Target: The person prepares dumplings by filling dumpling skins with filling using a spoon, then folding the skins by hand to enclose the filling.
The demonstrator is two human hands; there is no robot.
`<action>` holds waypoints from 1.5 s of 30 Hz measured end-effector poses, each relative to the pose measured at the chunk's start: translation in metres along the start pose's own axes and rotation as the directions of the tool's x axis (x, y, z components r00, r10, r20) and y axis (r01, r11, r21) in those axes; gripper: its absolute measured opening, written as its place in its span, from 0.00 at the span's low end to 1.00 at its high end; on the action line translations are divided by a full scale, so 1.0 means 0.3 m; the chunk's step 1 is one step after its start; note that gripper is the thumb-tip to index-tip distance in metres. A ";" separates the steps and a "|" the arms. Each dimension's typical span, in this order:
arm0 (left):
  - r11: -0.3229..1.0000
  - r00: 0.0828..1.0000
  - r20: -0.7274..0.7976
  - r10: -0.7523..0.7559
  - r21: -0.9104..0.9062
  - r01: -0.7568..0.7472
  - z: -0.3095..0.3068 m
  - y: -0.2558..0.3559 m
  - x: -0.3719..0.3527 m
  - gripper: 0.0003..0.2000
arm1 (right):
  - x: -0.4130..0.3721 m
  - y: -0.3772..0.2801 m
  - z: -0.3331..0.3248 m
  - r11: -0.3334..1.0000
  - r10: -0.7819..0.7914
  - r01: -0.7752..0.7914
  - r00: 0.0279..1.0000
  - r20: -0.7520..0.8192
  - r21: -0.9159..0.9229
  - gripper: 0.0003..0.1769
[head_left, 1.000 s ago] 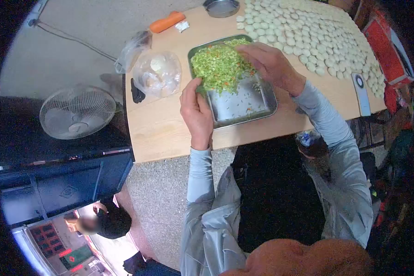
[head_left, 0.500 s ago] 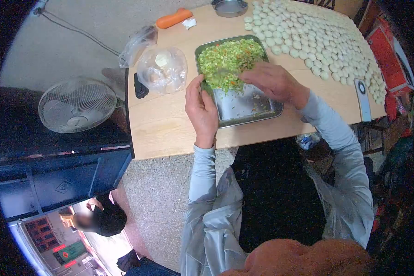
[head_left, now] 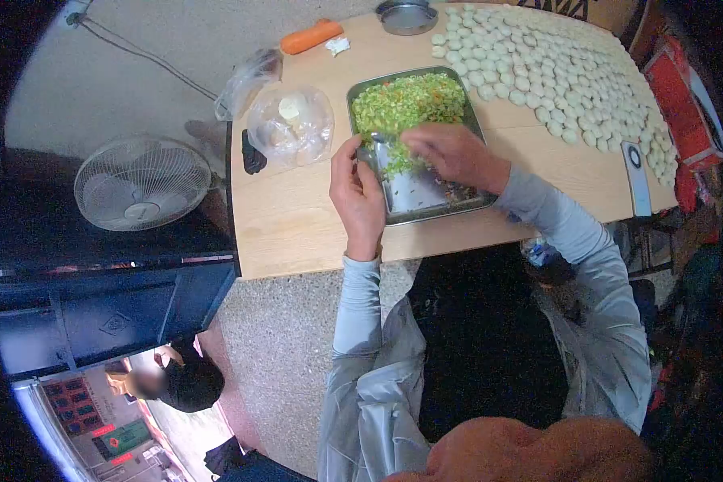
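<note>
Our left hand (head_left: pixel 358 197) meets the left rim of the metal tray (head_left: pixel 406 198) on the table (head_left: pixel 289 229), likely steadying it; our right hand (head_left: pixel 456 157) curls over chopped vegetables (head_left: pixel 410 103) inside; we cannot tell either hand's grip.

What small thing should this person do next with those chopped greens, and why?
Probably draw the right hand over the loose scraps, nudging them toward the heap of finely chopped green-and-orange vegetables: that heap fills the far end of the rectangular metal tray, while scraps lie scattered nearer the person.
</note>
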State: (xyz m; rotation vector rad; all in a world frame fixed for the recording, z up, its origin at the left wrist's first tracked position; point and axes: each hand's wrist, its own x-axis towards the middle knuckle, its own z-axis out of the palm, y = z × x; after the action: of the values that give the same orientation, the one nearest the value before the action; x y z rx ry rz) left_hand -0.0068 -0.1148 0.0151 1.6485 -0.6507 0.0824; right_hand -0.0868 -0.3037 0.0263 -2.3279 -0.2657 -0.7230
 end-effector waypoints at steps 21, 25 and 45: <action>0.986 0.990 0.013 -0.140 -0.086 0.141 -0.001 0.025 -0.012 0.18 | 0.020 0.060 -0.189 0.991 0.079 -0.096 0.981 0.177 0.093 0.10; 0.984 0.994 -0.001 -0.111 -0.139 0.110 0.006 0.013 -0.011 0.17 | 0.044 0.063 -0.149 0.999 0.017 -0.021 0.995 0.098 0.041 0.10; 0.953 0.979 0.020 -0.204 -0.226 0.203 0.000 -0.011 -0.019 0.17 | 0.013 -0.068 -0.182 0.929 0.113 -0.227 0.926 0.360 0.293 0.09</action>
State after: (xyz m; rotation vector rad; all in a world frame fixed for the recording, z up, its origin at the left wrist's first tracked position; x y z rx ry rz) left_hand -0.0102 -0.1126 0.0099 1.4841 -0.4652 -0.1343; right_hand -0.1143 -0.3243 0.0733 -2.1050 -0.3029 -0.1683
